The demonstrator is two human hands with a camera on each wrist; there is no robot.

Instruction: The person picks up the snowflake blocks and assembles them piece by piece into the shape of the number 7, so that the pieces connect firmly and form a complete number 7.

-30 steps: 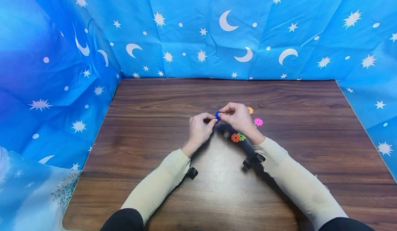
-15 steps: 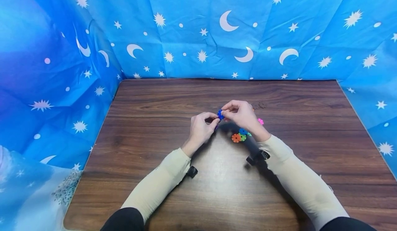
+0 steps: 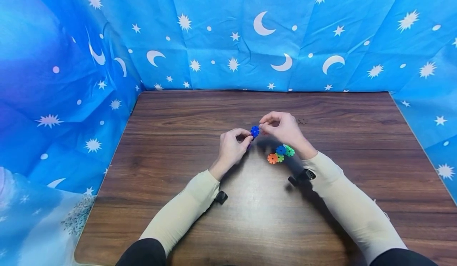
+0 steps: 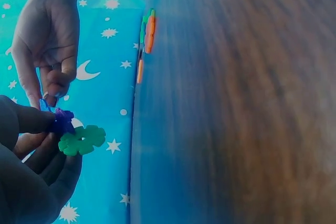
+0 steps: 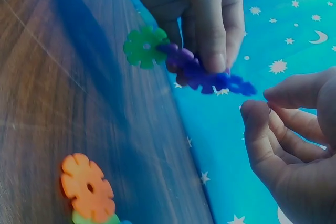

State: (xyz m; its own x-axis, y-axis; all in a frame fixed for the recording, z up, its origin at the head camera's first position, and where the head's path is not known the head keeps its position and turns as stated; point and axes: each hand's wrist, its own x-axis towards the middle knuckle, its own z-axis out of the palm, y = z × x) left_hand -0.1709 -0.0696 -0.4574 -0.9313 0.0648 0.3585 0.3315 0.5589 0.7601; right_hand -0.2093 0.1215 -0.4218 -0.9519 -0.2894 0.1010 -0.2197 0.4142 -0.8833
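Note:
My left hand pinches a short chain of notched plastic flower discs between thumb and fingers, above the table. In the right wrist view the chain runs from a green disc through a purple disc to a blue disc at the far end. That green disc also shows below the fingers in the left wrist view. My right hand is just beside the blue end, with a small gap. Its fingers are loosely bent, thumb and index near each other, and nothing shows between them.
Loose discs lie on the brown wooden table below the right hand: an orange disc, a blue disc and a green disc among them. A brown disc lies farther back. A blue star-patterned cloth hangs behind.
My right hand has let go of the blue disc and drawn away to the right and slightly back. Loose blue and green discs have come into sight. The left hand has shifted only slightly.

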